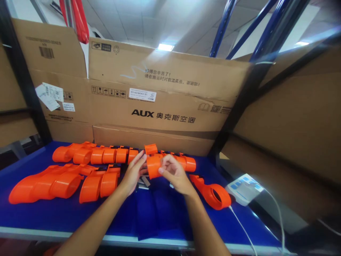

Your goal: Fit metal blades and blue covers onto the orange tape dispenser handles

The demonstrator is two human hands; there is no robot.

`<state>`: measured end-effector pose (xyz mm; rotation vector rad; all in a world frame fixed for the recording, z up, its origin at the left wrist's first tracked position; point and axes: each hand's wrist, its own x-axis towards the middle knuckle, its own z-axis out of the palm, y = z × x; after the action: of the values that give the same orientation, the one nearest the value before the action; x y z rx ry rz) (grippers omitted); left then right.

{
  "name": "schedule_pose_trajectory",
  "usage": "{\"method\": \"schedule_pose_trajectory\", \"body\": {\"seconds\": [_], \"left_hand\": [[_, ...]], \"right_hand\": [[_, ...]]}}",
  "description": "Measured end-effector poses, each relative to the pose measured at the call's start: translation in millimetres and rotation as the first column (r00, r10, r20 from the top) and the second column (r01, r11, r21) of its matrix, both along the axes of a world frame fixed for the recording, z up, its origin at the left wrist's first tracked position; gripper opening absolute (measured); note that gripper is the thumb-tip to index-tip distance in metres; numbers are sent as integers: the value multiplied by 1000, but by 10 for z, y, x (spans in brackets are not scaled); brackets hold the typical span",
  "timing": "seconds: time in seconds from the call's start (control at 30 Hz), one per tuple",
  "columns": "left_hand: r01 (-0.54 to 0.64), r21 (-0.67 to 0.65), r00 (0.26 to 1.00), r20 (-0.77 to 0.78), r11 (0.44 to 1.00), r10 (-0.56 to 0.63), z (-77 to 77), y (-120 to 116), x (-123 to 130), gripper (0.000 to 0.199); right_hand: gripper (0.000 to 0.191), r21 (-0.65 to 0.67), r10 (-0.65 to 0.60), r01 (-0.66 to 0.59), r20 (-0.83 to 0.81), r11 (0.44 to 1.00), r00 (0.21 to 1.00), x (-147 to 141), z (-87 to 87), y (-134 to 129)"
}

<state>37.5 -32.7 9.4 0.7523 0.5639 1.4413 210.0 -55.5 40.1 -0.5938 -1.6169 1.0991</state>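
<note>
Above the blue tabletop (64,215), between left hand (133,173) and right hand (176,176), holding orange plastic sleeve (153,168), near similar orange sleeves (109,155). Right thumb and fingers clamped on its right edge; left fingers stretched at the other side, cannot tell whether gripping. Probably light, smooth, somewhat slippery, rather stiff but thin-walled; better to take by opposite edges, gently, without flattening the curve.

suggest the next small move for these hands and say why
Perhaps steady the orange part with the left hand: the right hand pinches its right side, while the left fingers are at its left side, their contact partly hidden.
</note>
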Motion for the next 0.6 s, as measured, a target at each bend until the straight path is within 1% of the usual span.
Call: {"method": "schedule_pose_trajectory", "body": {"seconds": [0.03,0.1,0.17,0.2,0.23,0.3,0.33,0.37,0.4,0.43,0.5,0.6], "left_hand": [[-11,-19,1000,4,1000,11,-7,3,6,54],[-54,-35,999,-6,998,54,-16,17,2,62],[-100,-31,995,-3,994,100,-8,33,-22,70],[-120,-26,993,9,992,121,2,38,-40,72],[-141,-20,990,27,990,142,15,39,-60,73],[-182,-10,981,71,983,182,42,34,-99,75],[-198,-7,976,92,980,198,54,27,-115,76],[-207,-5,972,110,978,206,64,20,-128,77],[-214,-7,969,124,977,214,70,13,-136,76],[-222,-12,966,131,975,222,74,6,-141,75],[-228,-25,965,125,973,229,76,0,-141,73],[-203,-31,976,78,979,205,63,9,-133,72]], "right_hand": [[32,-41,84,-84,5,996,996,-54,4,-38],[33,-74,172,-172,-10,982,985,-132,-3,-81],[31,-66,180,-180,0,981,984,-150,-23,-72],[30,-49,153,-152,22,987,988,-136,-35,-50],[28,-22,95,-94,51,995,994,-109,-49,-20],[22,58,-90,82,146,995,985,-36,-81,55],[21,119,-218,197,210,973,953,-2,-99,92],[22,186,-318,271,303,944,898,23,-120,125],[22,254,-381,300,393,920,836,35,-143,151],[21,313,-414,290,477,904,775,34,-168,171],[18,391,-423,208,614,896,666,-3,-219,191],[15,443,-426,108,726,890,539,-95,-281,198]]}}
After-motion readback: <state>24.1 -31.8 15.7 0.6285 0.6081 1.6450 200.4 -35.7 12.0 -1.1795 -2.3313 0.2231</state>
